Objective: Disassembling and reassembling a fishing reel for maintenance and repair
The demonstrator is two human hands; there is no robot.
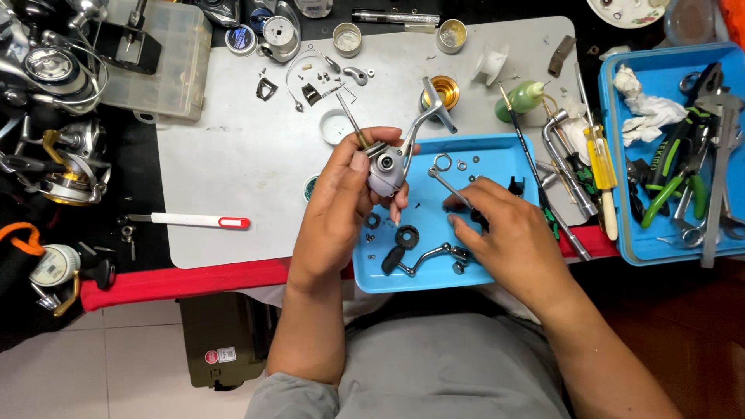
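Broadly, a grey work mat [233,147] carries a small blue tray [497,159], above whose left edge the left hand [341,202] grips a grey reel body [386,167], while the right hand [497,225] pinches a thin metal tool [446,185] over the tray.

Table [140,186]: grey mat [233,155], blue trays [497,159].

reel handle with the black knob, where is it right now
In the head view the reel handle lies in the small blue tray, near its front edge, between the left hand and the right hand, just below a black round part.
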